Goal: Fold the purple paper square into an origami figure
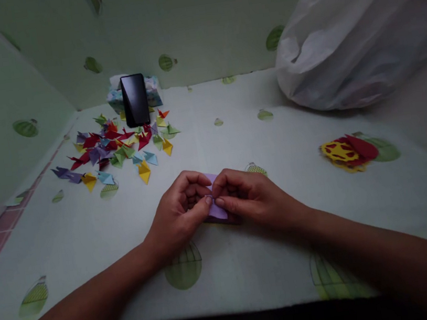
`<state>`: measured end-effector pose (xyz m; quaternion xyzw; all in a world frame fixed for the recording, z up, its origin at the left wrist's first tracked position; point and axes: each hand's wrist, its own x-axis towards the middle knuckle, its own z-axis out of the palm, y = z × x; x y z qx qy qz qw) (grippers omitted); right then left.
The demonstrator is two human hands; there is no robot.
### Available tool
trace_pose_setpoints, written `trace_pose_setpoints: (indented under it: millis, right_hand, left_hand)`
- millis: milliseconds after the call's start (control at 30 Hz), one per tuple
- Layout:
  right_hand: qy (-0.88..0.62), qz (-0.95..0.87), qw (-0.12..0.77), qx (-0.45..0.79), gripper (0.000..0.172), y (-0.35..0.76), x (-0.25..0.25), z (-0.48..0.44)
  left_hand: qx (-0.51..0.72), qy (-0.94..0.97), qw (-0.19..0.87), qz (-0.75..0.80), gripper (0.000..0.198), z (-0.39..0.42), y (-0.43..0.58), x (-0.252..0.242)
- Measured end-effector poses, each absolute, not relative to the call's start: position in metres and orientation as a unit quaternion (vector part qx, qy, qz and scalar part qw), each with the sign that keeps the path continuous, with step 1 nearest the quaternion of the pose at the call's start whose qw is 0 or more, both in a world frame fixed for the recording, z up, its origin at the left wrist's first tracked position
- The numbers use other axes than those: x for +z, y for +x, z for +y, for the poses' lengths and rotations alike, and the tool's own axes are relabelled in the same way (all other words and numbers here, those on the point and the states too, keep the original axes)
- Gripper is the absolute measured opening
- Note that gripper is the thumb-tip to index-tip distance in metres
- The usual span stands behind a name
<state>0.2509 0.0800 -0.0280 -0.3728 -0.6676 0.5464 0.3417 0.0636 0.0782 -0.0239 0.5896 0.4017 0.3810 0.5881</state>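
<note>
Between my two hands, near the middle of the table, is a piece of purple paper (217, 212). My left hand (183, 204) pinches it from the left, its thumb pressed near the paper's middle. From the right, my right hand (247, 193) grips it with thumb and curled fingers, the two thumb tips almost meeting. Part of the paper shows above the fingertips; the rest is hidden behind them. Under the hands lies a dark reddish flat stack (230, 221), mostly covered, with a thin yellow edge.
Several folded paper cranes (117, 152) in many colours lie heaped at the back left. A phone (135, 100) leans on a tissue box (153, 91) behind them. At the right are yellow and red paper cut-outs (345, 153), with a large white plastic bag (351, 40) beyond.
</note>
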Motion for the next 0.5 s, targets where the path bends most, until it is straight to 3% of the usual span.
trace_pose_setpoints:
  millis: [500]
  right_hand:
    - [-0.385,-0.698,0.323,0.51,0.005,0.2523,-0.0267,0.0799]
  left_hand:
    - [0.383,0.583,0.605,0.384,0.017,0.0796,0.0627,-0.0253]
